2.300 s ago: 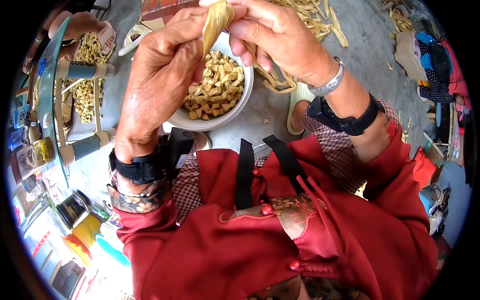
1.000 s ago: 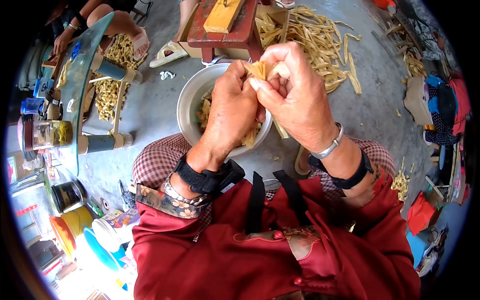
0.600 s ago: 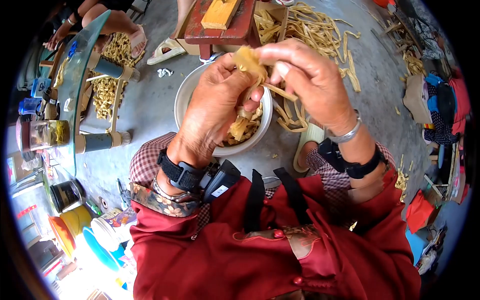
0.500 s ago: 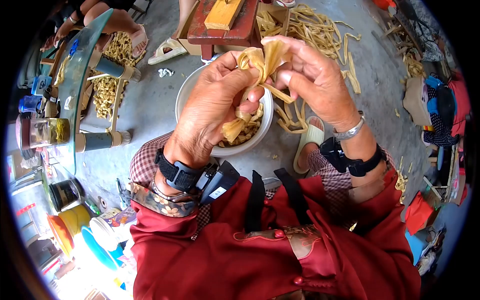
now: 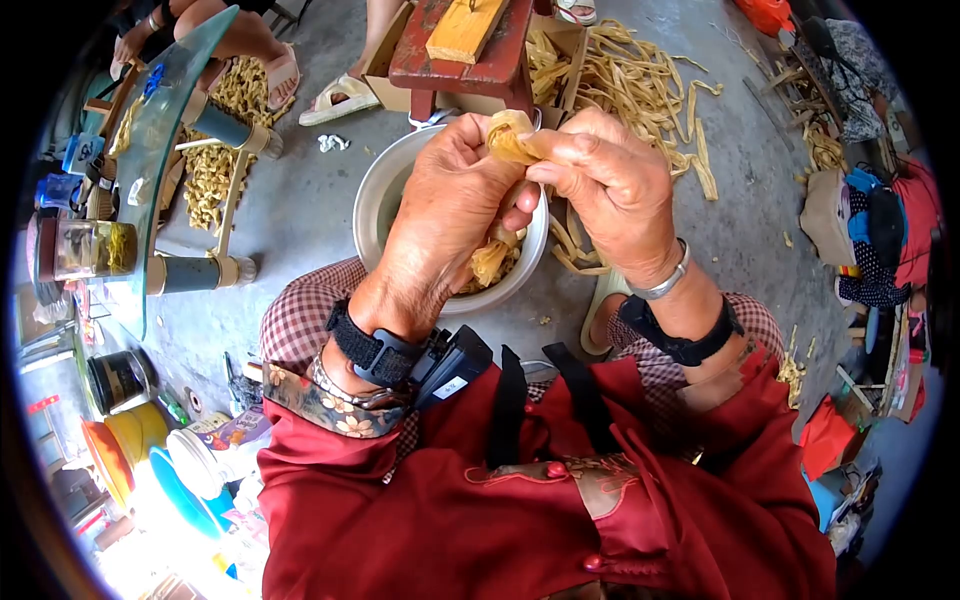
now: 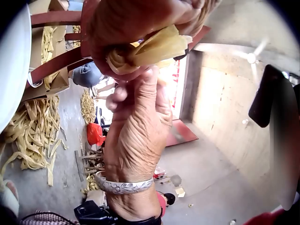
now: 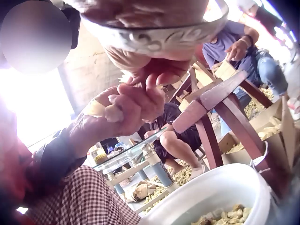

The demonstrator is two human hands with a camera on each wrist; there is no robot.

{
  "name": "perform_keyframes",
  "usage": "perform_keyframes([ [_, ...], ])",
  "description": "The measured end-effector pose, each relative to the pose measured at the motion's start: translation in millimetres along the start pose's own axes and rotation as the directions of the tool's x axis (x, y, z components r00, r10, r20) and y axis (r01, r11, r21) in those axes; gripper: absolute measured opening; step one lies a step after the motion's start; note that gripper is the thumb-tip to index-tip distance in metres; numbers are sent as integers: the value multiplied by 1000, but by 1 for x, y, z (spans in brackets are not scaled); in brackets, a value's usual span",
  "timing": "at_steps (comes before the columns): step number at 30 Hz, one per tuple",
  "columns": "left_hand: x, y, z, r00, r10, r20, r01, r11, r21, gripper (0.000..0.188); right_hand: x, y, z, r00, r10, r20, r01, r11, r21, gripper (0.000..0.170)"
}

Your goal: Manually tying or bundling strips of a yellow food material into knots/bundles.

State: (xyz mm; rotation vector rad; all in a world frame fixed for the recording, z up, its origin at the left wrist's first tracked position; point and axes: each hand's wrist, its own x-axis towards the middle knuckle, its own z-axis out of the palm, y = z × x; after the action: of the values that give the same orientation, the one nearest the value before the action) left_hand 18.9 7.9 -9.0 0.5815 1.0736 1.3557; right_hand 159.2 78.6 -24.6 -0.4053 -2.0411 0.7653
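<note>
My left hand (image 5: 440, 210) grips a soft, flat, yellow-tan strip (image 5: 508, 138), folded and looped at the top of the fist. A frilled tail of it shows below that hand. My right hand (image 5: 618, 192), with a silver bangle, pinches the upper part of the strip between thumb and forefinger, close beside the left thumb. In the left wrist view the strip's pale folded end (image 6: 161, 47) sticks out of the left fist. Both hands are over a white bucket (image 5: 370, 215); small tan pieces (image 7: 229, 216) lie in it in the right wrist view.
A red wooden stool (image 5: 460, 72) with a yellow wood block stands behind the bucket. Long loose strips (image 5: 640, 85) spill from a cardboard box onto the floor. At left is a glass-topped table (image 5: 178, 180), with knotted pieces heaped beside it. Other people sit nearby.
The hands came down from high in view to over the bucket. Half a second ago the right fingers were spread at the strip's broad end; now they pinch it near the left thumb.
</note>
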Motion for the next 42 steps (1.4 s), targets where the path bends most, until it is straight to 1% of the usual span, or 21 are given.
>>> perform_keyframes([
  [2,-2,0,2,999,18,-40,-14,995,96,11,0,3,-1,999,-21,45,21,1000,-8,15],
  [3,-2,0,3,998,28,-58,-20,990,143,10,1,3,-1,996,46,75,-48,999,19,15],
  [5,0,-4,2,987,114,-109,-72,942,329,9,3,-1,-2,975,179,135,-190,979,70,16],
  [6,1,-5,2,979,161,-128,-94,903,419,9,4,-4,-3,947,282,151,-307,936,174,16],
  [8,0,-5,7,967,239,-92,-176,880,440,10,4,-8,-5,857,471,211,-516,776,364,17],
  [9,-1,-5,9,958,277,-73,-216,867,449,10,3,-6,-6,845,490,213,-535,782,320,15],
  [12,1,-6,6,967,243,-69,-183,863,471,12,0,-12,-3,829,535,160,-555,755,350,14],
  [14,3,-5,5,968,240,-79,-180,874,450,12,-3,-14,-2,871,477,122,-491,826,277,16],
  [15,4,-5,5,967,239,-84,-179,880,440,12,-5,-13,-1,890,444,105,-456,857,238,17],
  [18,4,-6,4,975,213,-61,-169,892,419,13,-8,-10,1,977,209,37,-212,974,84,21],
  [19,5,-9,3,976,213,-54,-168,883,437,13,-8,-8,0,996,85,19,-84,996,-40,25],
  [22,6,-14,3,975,220,-28,-177,849,498,13,-7,-3,-4,996,73,59,-70,997,-41,23],
  [24,4,-14,5,972,236,-6,-195,814,547,13,-4,3,-10,970,217,113,-228,968,100,16],
  [25,4,-16,5,965,260,7,-212,769,603,13,-4,5,-11,947,284,148,-307,937,167,13],
  [26,5,-18,4,959,283,21,-227,721,655,13,-3,4,-12,907,380,180,-415,878,240,13],
  [28,4,-20,5,945,324,48,-256,640,725,14,-3,3,-14,796,546,263,-605,707,365,15],
  [29,3,-19,5,937,344,60,-271,609,745,14,-4,3,-12,778,569,267,-627,678,384,22],
  [32,1,-19,6,927,363,97,-297,549,781,13,-2,4,-14,723,596,347,-688,579,438,25],
  [33,0,-20,6,926,363,108,-302,536,789,13,2,-1,-17,667,624,408,-745,559,364,24],
  [36,-2,-21,7,914,373,158,-353,543,762,11,-1,2,-17,649,612,452,-761,516,393,21],
  [42,-1,-21,6,919,364,149,-340,544,767,16,-6,2,-10,726,598,339,-688,621,377,11],
])
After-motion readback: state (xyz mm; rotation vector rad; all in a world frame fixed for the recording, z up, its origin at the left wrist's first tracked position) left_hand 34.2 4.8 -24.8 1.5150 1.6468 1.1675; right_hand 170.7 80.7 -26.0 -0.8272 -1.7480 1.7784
